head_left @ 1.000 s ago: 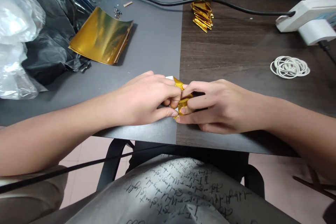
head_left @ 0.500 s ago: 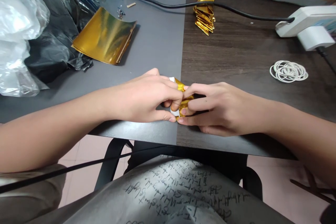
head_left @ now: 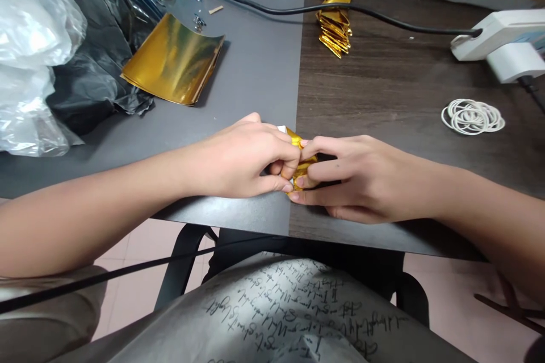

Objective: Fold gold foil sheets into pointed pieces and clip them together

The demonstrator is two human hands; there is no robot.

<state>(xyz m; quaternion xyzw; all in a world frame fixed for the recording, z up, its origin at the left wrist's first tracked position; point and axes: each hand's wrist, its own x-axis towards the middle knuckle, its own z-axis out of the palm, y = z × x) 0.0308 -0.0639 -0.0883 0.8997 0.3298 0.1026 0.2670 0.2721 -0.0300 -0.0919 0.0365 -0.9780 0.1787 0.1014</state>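
Foil sits pinched between both hands, center of the frame, low over the surface, and there's barely a shift from a moment ago! The left hand curls in, fingers bent nearly closed and seemingly clamped on the white piece along the foil's left edge; its thumb now hides more of that piece's lower end. From the other side, the right hand has its fingers slightly spread, tips pressed tight onto the gold. The hidden contacts? Can't tell from here. What it means, by my reading: the hold is steady, and the work is at the seam where white meets gold. Upper left, gold sheets lie stacked; top center, folded gold strips rest under a black cable; white rubber bands lie right.
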